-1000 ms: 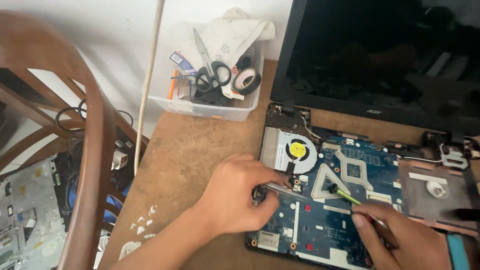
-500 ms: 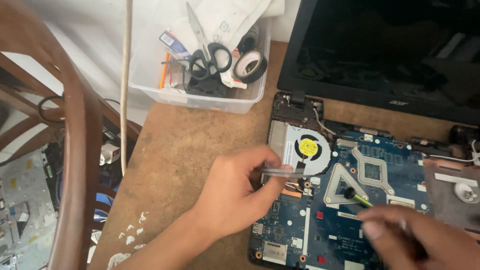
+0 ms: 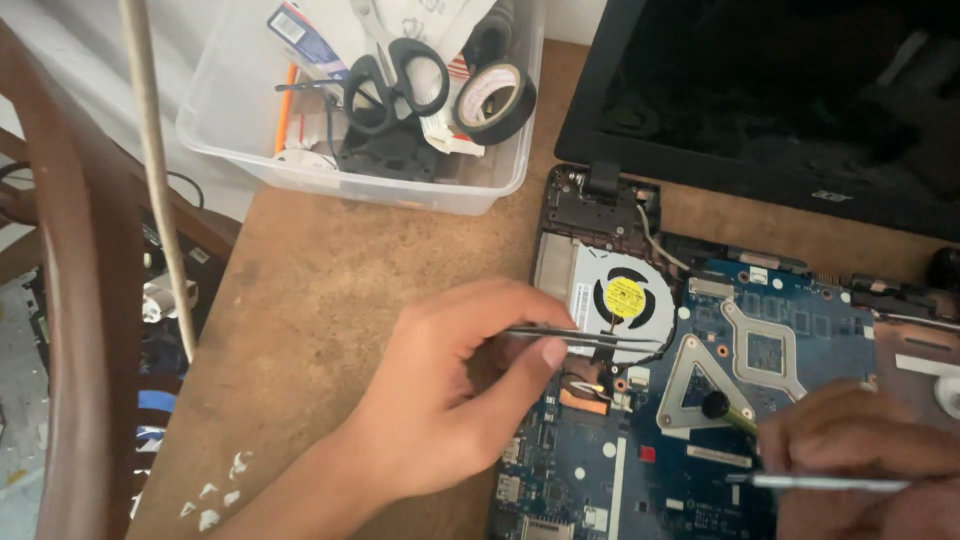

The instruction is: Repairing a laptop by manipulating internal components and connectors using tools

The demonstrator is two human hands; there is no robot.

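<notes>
Currently, brown worktop (image 3: 330, 300) carries an opened laptop (image 3: 760, 100), dark screen up, blue motherboard (image 3: 640, 460) exposed, with a clear plastic bin (image 3: 250, 150) of scissors (image 3: 395, 85) and tape roll (image 3: 492, 98) just beside it. Left hand (image 3: 450, 400) is pinched closed on metal tweezers (image 3: 585, 338), tips at the fan (image 3: 625, 298) edge. Right hand (image 3: 860, 450) is closed around a green-tipped screwdriver (image 3: 730, 415) touching the heatsink bracket (image 3: 700, 385), plus a thin metal tool (image 3: 830, 483).

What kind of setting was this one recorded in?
Probably an informal home repair bench: an opened laptop with bare circuit board lies on a worn brown table, beside a clear plastic tub of scissors and tape.
</notes>
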